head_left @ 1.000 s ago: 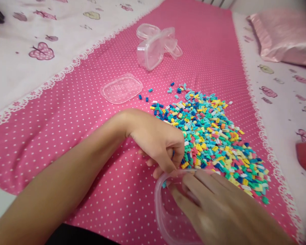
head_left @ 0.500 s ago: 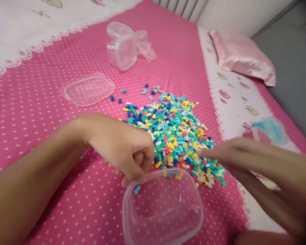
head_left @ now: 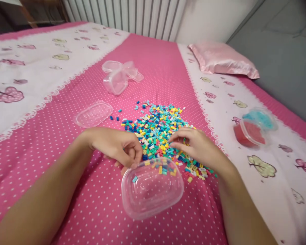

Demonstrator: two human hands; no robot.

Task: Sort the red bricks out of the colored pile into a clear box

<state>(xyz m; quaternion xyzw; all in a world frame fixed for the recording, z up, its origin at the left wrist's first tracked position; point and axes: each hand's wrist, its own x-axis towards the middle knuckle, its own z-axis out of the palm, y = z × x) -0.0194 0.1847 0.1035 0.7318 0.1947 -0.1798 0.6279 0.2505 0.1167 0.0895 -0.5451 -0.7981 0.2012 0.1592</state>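
A clear plastic container (head_left: 153, 200) stands on the bed in front of me, with one light-blue brick (head_left: 135, 179) inside near its left end. At its far left rim, my left hand (head_left: 119, 148) is closed, thumb and fingers pinching the edge. Beyond the container spreads a loose pile of small coloured toy bricks (head_left: 155, 124) in blue, teal, green, yellow, pink and white. My right hand (head_left: 193, 144) is over the right side of that pile, fingers bent and apart from the thumb, tips close to the bricks. Nothing shows between them.
A clear lid (head_left: 94, 114) lies left of the pile. More clear containers and lids (head_left: 116, 81) are farther back. On the right are a tub of red pieces (head_left: 250, 132) and a tub of blue pieces (head_left: 260, 119). A pink pillow (head_left: 221, 59) rests behind.
My right hand has moved left from the right side onto the pile. My left hand stays at the container's rim. The view has tilted up, showing more of the bed.
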